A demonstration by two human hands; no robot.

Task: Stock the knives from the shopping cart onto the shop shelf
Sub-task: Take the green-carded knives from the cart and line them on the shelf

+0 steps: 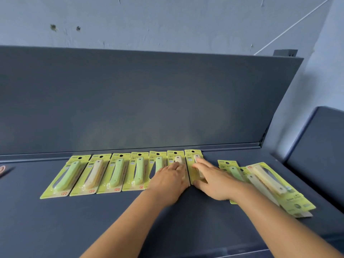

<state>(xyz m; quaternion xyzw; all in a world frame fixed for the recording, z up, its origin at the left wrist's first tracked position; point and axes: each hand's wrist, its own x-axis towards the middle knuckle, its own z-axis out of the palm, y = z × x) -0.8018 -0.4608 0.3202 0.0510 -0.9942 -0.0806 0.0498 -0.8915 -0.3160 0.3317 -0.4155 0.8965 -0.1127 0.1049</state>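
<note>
Several fruit knives in yellow-green card packs lie side by side in a row (104,174) on the dark blue shop shelf (93,220), tops against the back panel. My left hand (168,180) rests flat, palm down, on the second pack from the row's right end (176,157). My right hand (212,178) lies flat on the last pack of the row (193,155), fingers spread over its cream knife. A loose pile of packs (270,183) lies to the right, partly under my right forearm. The shopping cart is out of view.
The shelf's upright grey back panel (149,99) rises behind the row. Another dark shelf section (316,146) adjoins on the right. A small reddish object (2,169) lies at the far left edge. Bare shelf surface stretches in front of the row.
</note>
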